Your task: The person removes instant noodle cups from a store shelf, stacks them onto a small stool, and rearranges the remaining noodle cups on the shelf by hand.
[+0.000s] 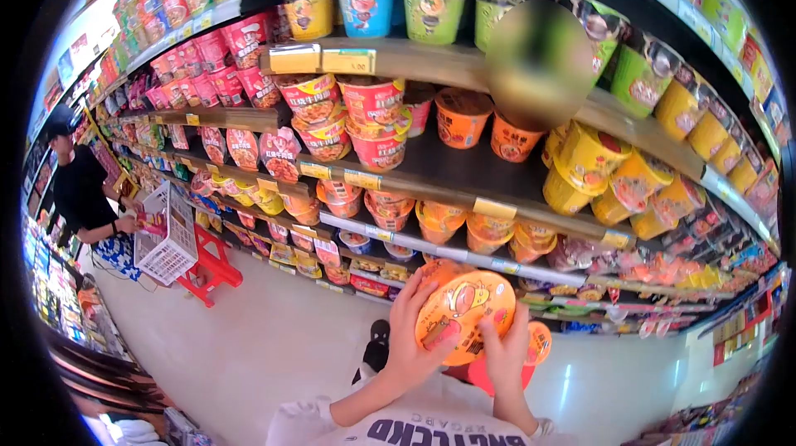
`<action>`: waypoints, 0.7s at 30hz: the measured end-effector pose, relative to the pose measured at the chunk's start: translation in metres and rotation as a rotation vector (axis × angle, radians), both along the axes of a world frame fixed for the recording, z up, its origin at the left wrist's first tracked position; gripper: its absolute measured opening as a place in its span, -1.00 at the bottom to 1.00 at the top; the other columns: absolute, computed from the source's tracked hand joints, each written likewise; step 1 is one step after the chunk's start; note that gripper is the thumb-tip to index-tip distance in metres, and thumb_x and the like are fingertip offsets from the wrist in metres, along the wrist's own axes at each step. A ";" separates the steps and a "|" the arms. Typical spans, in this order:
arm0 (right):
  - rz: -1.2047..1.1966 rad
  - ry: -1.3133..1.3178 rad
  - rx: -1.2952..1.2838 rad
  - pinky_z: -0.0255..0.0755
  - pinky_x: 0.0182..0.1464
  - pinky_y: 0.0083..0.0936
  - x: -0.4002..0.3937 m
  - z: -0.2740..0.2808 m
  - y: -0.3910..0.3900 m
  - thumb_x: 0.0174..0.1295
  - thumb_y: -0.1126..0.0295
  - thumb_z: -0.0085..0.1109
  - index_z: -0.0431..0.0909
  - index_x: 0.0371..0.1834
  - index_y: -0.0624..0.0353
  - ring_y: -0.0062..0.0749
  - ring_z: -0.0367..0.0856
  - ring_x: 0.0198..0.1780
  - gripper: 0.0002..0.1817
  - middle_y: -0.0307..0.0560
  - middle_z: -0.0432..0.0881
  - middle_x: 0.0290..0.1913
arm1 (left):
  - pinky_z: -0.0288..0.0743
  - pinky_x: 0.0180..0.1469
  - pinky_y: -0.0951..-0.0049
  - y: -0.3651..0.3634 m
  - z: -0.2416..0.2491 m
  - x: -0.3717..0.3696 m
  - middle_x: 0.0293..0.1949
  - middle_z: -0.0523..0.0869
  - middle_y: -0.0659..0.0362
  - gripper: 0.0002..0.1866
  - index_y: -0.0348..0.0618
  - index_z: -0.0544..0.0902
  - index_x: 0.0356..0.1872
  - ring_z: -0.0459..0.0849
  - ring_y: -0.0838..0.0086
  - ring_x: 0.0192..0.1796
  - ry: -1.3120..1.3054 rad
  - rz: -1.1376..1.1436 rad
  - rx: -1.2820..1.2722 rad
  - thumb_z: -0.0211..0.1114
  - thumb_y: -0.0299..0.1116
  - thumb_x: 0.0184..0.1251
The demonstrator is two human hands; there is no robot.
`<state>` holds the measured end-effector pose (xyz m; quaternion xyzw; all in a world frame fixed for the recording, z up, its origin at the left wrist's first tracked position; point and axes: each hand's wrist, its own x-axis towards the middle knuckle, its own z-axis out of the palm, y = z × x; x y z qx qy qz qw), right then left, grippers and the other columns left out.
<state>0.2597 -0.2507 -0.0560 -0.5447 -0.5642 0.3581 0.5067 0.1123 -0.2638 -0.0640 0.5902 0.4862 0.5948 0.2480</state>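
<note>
Hands low in the frame's centre: my left hand (412, 338) and right hand (507, 352) clasp an orange noodle bowl (464, 313) between them, fingers curled round its rim, before stocked shelves (464, 176).

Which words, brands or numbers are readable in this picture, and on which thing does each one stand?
"BNGLLCKD", roughly, upside down: white shirt at the bottom edge.
Orange noodle bowl in both hands: lid print blurred.
Red bowls: characters too small to read.
Yellow shelf price tags: too blurred.
</note>
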 end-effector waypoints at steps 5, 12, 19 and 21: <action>0.015 -0.097 0.093 0.45 -0.19 -0.34 0.009 -0.008 0.005 0.00 0.21 0.33 0.31 -0.02 0.29 -0.11 0.61 -0.25 -0.44 0.10 0.58 -0.27 | 0.06 0.31 0.17 0.001 0.004 0.003 0.26 0.23 -0.12 -0.31 -0.26 0.28 0.20 0.19 0.06 0.32 -0.053 -0.010 -0.017 0.35 -0.35 0.00; 0.057 -0.116 0.013 0.46 -0.15 -0.32 0.007 -0.014 0.003 -0.11 0.14 0.42 0.22 0.08 0.29 -0.07 0.60 -0.18 -0.23 0.11 0.56 -0.17 | 0.04 0.33 0.27 0.004 -0.014 0.003 0.28 0.20 -0.13 -0.37 -0.34 0.23 0.23 0.18 0.12 0.34 -0.332 -0.118 -0.131 0.19 -0.35 0.13; -0.043 -0.168 0.033 0.43 -0.31 -0.26 0.024 -0.010 0.008 0.20 0.27 0.12 0.30 0.04 0.27 -0.02 0.61 -0.34 -0.58 0.16 0.60 -0.37 | 0.14 0.29 0.27 0.009 -0.018 0.013 0.22 0.28 -0.12 -0.25 -0.36 0.18 0.24 0.28 0.13 0.27 -0.130 -0.131 -0.228 0.32 -0.36 0.01; -0.081 -0.240 -0.040 0.42 -0.30 -0.24 0.036 -0.024 0.013 0.22 0.18 0.08 0.31 0.00 0.27 0.08 0.59 -0.31 -0.57 0.21 0.60 -0.38 | 0.26 0.20 0.27 0.018 -0.028 0.017 0.13 0.37 -0.10 -0.26 -0.31 0.21 0.23 0.39 0.13 0.18 0.166 -0.122 -0.260 0.35 -0.28 0.03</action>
